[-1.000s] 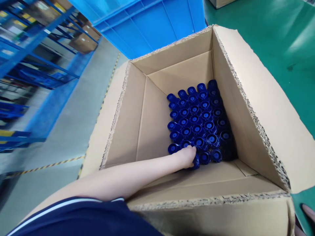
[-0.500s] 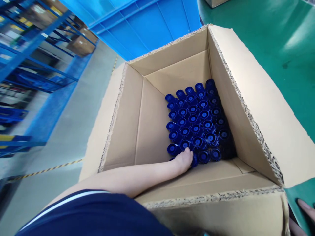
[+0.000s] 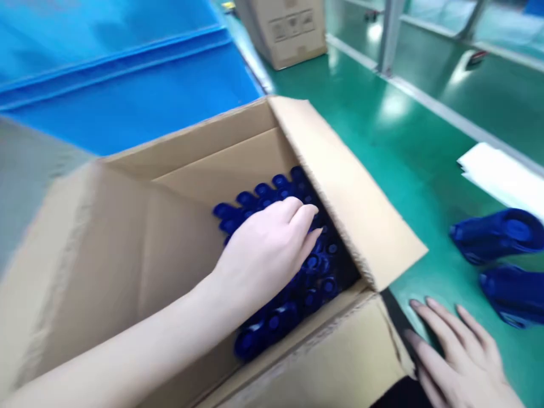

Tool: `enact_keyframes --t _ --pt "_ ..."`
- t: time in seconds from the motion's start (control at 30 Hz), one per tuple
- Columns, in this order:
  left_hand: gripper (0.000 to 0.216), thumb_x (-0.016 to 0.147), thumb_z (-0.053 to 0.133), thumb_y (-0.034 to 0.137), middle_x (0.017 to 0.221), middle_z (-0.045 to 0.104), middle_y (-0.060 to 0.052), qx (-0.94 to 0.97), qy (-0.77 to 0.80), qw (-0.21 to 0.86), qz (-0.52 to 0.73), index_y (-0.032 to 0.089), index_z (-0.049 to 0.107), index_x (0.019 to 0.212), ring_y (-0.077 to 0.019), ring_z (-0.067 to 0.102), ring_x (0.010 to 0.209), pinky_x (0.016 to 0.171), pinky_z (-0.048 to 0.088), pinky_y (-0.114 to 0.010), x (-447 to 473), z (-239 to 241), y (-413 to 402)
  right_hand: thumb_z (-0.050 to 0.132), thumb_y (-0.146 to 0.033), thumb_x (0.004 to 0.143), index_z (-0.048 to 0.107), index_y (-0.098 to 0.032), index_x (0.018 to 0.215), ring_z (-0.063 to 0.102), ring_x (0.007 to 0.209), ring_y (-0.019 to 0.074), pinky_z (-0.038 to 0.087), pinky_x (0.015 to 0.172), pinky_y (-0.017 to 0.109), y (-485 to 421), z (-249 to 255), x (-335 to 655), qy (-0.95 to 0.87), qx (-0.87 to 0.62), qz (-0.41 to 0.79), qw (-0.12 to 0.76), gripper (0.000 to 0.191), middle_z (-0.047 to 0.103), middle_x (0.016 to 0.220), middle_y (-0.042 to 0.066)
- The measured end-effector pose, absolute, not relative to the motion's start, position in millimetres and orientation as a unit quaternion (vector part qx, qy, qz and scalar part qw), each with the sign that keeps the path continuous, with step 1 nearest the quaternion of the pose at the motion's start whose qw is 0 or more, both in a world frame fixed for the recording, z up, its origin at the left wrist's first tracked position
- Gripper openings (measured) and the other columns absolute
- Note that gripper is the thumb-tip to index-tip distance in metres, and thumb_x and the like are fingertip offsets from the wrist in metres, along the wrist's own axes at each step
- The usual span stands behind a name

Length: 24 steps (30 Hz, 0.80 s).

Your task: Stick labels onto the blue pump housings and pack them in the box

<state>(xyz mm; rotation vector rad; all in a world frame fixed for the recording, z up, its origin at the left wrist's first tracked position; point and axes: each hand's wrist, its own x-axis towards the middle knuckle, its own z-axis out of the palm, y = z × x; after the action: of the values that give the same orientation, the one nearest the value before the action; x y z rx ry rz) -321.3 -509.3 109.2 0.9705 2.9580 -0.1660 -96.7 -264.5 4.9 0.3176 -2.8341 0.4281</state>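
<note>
An open cardboard box [image 3: 357, 198] stands in front of me with several dark blue capped bottles [image 3: 263, 195] packed upright along its right side. My left hand [image 3: 267, 249] reaches into the box with its back toward me. Its fingers are loosely bent and lie on the bottle caps; the palm and thumb are hidden, and I see nothing held. My right hand [image 3: 454, 345] lies flat on the green table [image 3: 408, 147] beside the box's near right corner, fingers spread, holding nothing.
Two dark blue bottles [image 3: 497, 235] lie on their sides on the green table at the right, below white sheets [image 3: 501, 175]. A blue plastic crate [image 3: 127, 96] stands behind the box. A closed carton [image 3: 284, 28] and a metal post [image 3: 389, 34] are farther back.
My view has swung right and tilted up, showing the green table. My left hand moved from the near row of bottles to the middle ones. My right hand now shows fully.
</note>
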Motion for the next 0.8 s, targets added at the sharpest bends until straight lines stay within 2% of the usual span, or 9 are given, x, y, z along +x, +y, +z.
enact_keyframes --t 0.1,0.23,0.3,0.37,0.47,0.53,0.63,0.7,0.8 --pt "0.038 0.097 0.048 0.027 0.135 0.057 -0.014 0.488 0.863 -0.078 0.103 0.021 0.05 0.134 -0.0288 0.057 0.124 0.103 0.049 -0.043 -332.4 127.4 -459.0 0.066 -0.036 0.089 0.069 -0.028 0.104 0.05 0.134 0.0252 0.014 0.122 0.046 -268.5 22.5 -107.0 -0.978 0.12 0.135 0.102 0.017 0.062 0.141 0.003" --pt "0.072 0.087 0.065 0.019 0.166 0.022 -0.014 0.676 0.727 0.006 0.117 0.023 0.033 0.151 -0.0355 0.02 0.152 0.119 0.03 -0.053 -342.3 124.8 -363.4 0.064 -0.033 0.09 0.066 -0.028 0.107 0.046 0.137 0.0248 0.014 0.121 0.047 -267.1 32.5 -108.1 -0.984 0.11 0.117 0.08 0.017 0.058 0.145 0.002" --pt "0.087 0.08 0.073 0.019 0.169 0.013 -0.013 0.721 0.685 0.043 0.095 0.022 0.028 0.155 -0.0388 0.016 0.153 0.12 0.028 -0.052 -342.8 119.6 -316.8 0.063 -0.032 0.091 0.066 -0.028 0.107 0.045 0.138 0.0258 0.017 0.12 0.05 -266.9 31.4 -105.3 -0.985 0.106 0.118 0.074 0.017 0.055 0.148 0.002" --pt "0.082 0.082 0.07 0.016 0.164 0.026 -0.014 0.749 0.649 0.103 0.082 0.018 0.032 0.154 -0.0356 0.035 0.146 0.113 0.039 -0.044 -341.4 115.9 -280.6 0.062 -0.031 0.091 0.066 -0.028 0.105 0.043 0.14 0.0268 0.019 0.119 0.051 -266.9 28.4 -102.6 -0.984 0.106 0.124 0.072 0.015 0.053 0.15 0.002" --pt "0.075 0.076 0.072 0.011 0.146 0.047 -0.013 0.753 0.64 0.145 0.053 0.014 0.042 0.146 -0.0293 0.062 0.117 0.094 0.052 -0.036 -339.4 121.5 -257.0 0.063 -0.031 0.09 0.067 -0.028 0.105 0.043 0.14 0.0279 0.021 0.118 0.052 -266.1 23.9 -99.9 -0.981 0.109 0.143 0.076 0.016 0.053 0.15 0.003" --pt "0.066 0.076 0.075 0.017 0.139 0.051 -0.012 0.732 0.671 0.112 0.051 0.012 0.049 0.137 -0.0296 0.063 0.113 0.09 0.052 -0.036 -340.2 137.0 -266.0 0.061 -0.032 0.091 0.068 -0.028 0.107 0.044 0.14 0.028 0.021 0.118 0.051 -265.0 21.1 -98.6 -0.977 0.109 0.161 0.085 0.018 0.053 0.15 0.004" --pt "0.054 0.083 0.069 0.038 0.136 0.052 -0.006 0.653 0.749 0.027 0.107 0.017 0.051 0.13 -0.0301 0.055 0.125 0.099 0.048 -0.035 -345.8 173.8 -316.2 0.054 -0.034 0.095 0.07 -0.028 0.106 0.046 0.139 0.0283 0.022 0.118 0.052 -263.0 16.3 -96.7 -0.971 0.106 0.188 0.103 0.02 0.053 0.15 0.005" --pt "0.057 0.082 0.064 0.053 0.136 0.051 -0.001 0.549 0.825 -0.033 0.131 0.02 0.051 0.127 -0.0306 0.05 0.131 0.105 0.045 -0.038 -350.9 196.8 -368.2 0.049 -0.036 0.098 0.071 -0.029 0.105 0.049 0.137 0.0289 0.023 0.117 0.053 -261.5 12.4 -95.4 -0.967 0.105 0.201 0.113 0.025 0.054 0.149 0.005" --pt "0.061 0.077 0.067 0.056 0.135 0.055 -0.004 0.364 0.923 -0.034 0.119 0.02 0.052 0.124 -0.0305 0.053 0.125 0.101 0.046 -0.044 -357.8 206.5 -456.4 0.049 -0.038 0.098 0.073 -0.03 0.103 0.052 0.135 0.0303 0.025 0.117 0.054 -259.3 5.8 -94.5 -0.964 0.107 0.207 0.126 0.026 0.056 0.148 0.005"
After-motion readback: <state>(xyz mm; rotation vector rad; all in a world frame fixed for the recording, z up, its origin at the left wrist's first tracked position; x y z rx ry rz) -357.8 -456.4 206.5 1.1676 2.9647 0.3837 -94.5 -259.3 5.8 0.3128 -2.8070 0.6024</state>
